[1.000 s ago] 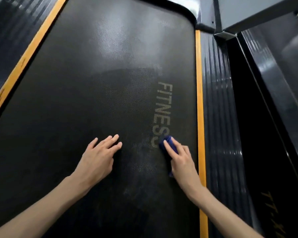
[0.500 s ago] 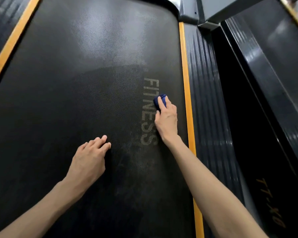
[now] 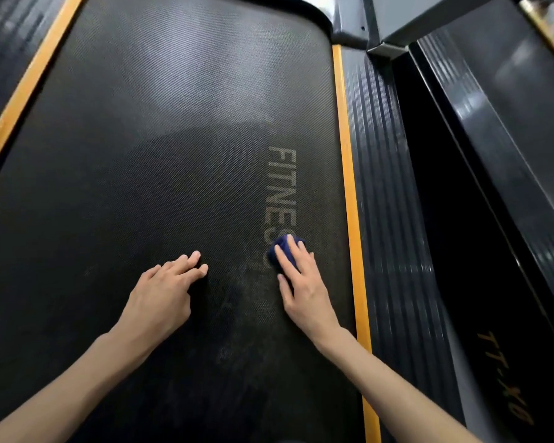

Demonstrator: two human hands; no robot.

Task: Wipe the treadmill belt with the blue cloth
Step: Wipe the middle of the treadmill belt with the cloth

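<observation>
Your right hand (image 3: 301, 289) pressed the bunched blue cloth (image 3: 282, 251) under straight fingers at the near end of the treadmill belt (image 3: 141, 155)'s FITNESS lettering (image 3: 282, 187), which ran straight ahead; your left hand (image 3: 160, 295) rested alongside, loosely spread and empty.

Just right of the grip runs a ribbed black side rail (image 3: 387, 203). Farther right lies a dark gap, then a glossy black panel (image 3: 509, 139) reflecting pale light. Ahead and right stands a grey metal frame (image 3: 403, 14).

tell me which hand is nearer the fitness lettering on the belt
Right. The right hand presses the blue cloth onto the near end of the FITNESS lettering. The left hand rests on the treadmill belt, apart from the lettering, to its left.
</observation>
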